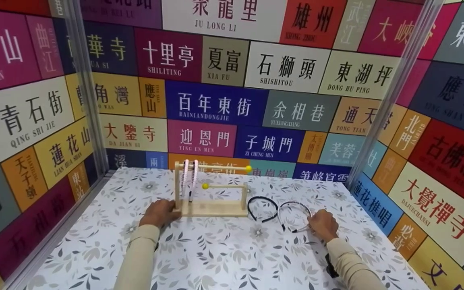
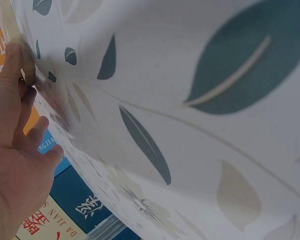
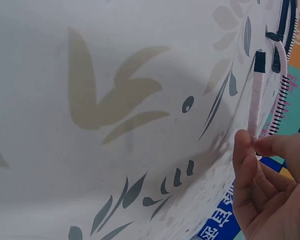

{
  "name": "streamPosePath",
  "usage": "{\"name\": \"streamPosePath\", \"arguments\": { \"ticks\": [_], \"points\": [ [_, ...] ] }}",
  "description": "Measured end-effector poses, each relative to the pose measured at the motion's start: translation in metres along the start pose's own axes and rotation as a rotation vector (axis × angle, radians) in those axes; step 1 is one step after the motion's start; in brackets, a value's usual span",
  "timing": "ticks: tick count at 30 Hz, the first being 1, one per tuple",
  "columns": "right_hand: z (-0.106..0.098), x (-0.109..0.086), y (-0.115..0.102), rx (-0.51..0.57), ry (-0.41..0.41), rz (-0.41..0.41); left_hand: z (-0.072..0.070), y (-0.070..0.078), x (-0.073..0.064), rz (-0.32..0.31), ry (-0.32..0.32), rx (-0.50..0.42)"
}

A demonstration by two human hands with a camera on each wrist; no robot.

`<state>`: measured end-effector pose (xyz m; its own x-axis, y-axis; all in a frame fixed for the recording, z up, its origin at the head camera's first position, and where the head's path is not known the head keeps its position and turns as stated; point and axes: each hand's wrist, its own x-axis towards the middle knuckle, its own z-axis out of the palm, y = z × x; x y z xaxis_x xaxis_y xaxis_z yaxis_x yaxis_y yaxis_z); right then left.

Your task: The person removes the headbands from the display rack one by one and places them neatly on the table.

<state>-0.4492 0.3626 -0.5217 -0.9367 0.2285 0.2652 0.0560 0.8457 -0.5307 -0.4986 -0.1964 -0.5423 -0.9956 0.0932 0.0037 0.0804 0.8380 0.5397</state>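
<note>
A wooden stand (image 1: 216,208) with two posts and two horizontal rods, each tipped by a yellow ball, rests on the table. Two pale pink headbands (image 1: 195,177) hang on its upper rod near the left post. My left hand (image 1: 159,213) grips the left end of the stand's base; in the left wrist view its thumb and index finger meet the wood (image 2: 27,70). To the right, my right hand (image 1: 324,224) pinches a pale, toothed headband (image 1: 296,202) with black tips near one end. The right wrist view shows this band (image 3: 256,100) between thumb and fingers.
A black headband (image 1: 249,209) lies between the stand and the pale one. The table (image 1: 224,257) wears a white cloth with a leaf pattern. Walls of coloured name panels (image 1: 216,102) enclose its back and sides.
</note>
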Motion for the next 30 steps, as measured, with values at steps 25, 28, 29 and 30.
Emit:
{"name": "streamPosePath", "arguments": {
  "ticks": [25, 28, 29, 30],
  "points": [
    [0.004, 0.002, 0.002, -0.047, 0.042, -0.014, -0.003, 0.007, -0.012, 0.003, 0.0, -0.01],
    [0.001, 0.002, -0.003, -0.049, 0.064, -0.052, -0.003, 0.005, -0.008, 0.011, 0.014, 0.023],
    [0.001, 0.003, -0.005, -0.047, 0.068, -0.06, -0.003, 0.004, -0.007, 0.013, 0.017, 0.028],
    [0.0, 0.004, -0.008, -0.042, 0.073, -0.064, -0.004, 0.004, -0.006, 0.01, 0.016, 0.024]
  ]
}}
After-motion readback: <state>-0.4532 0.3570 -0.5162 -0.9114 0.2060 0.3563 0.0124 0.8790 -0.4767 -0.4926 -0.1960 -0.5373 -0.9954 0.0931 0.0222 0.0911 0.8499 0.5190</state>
